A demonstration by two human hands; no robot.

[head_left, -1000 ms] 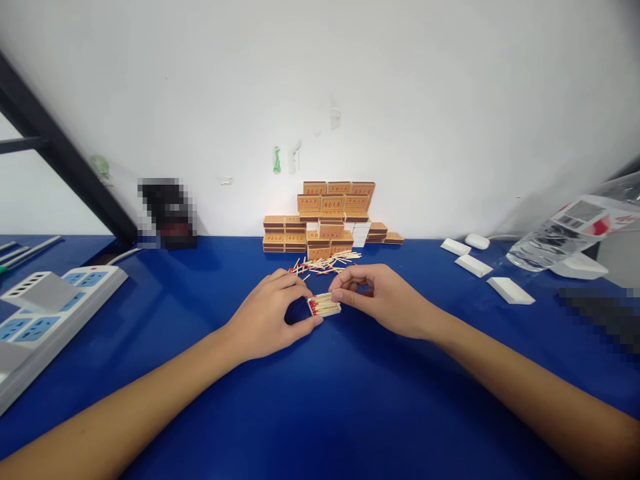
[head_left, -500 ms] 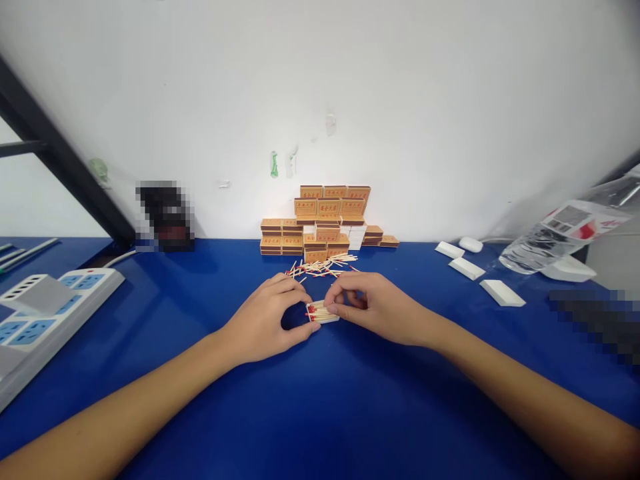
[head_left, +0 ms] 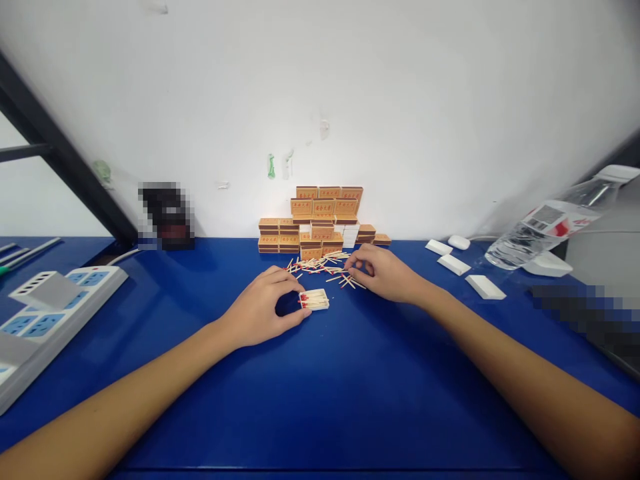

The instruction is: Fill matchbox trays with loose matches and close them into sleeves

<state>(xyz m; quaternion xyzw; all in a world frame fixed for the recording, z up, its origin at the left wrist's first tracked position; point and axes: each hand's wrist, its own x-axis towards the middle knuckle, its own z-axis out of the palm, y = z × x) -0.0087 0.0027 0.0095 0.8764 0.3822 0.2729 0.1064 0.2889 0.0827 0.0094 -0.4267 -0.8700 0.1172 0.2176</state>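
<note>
Far left, a power strip [head_left: 45, 313] is sitting on the blue table [head_left: 320, 400], with some rods poking in behind it at the edge. Moving in, the left hand [head_left: 260, 310] is lying on the table just left of center. Its thumb and fingers are curling around the near end of a small white tray [head_left: 315, 299], pinching it from both sides. The tray is lying flat on the table, touching those fingertips, and it's holding a row of matches with the red heads pointing toward the hand.

Just behind the tray, a loose pile of matches [head_left: 320, 267] is spreading across the table. Behind that, a stack of matchboxes [head_left: 323, 217] is leaning up against the white wall.

The right hand [head_left: 385, 273] is resting at the right edge of the pile, well clear of the tray. Its fingers are bunching together, tips down among the sticks, and honestly I can't tell whether it's actually got one pinched.

Further right, a few empty white trays [head_left: 484, 287] are lying around, and a plastic bottle [head_left: 545, 223] is lying on its side near the edge.
</note>
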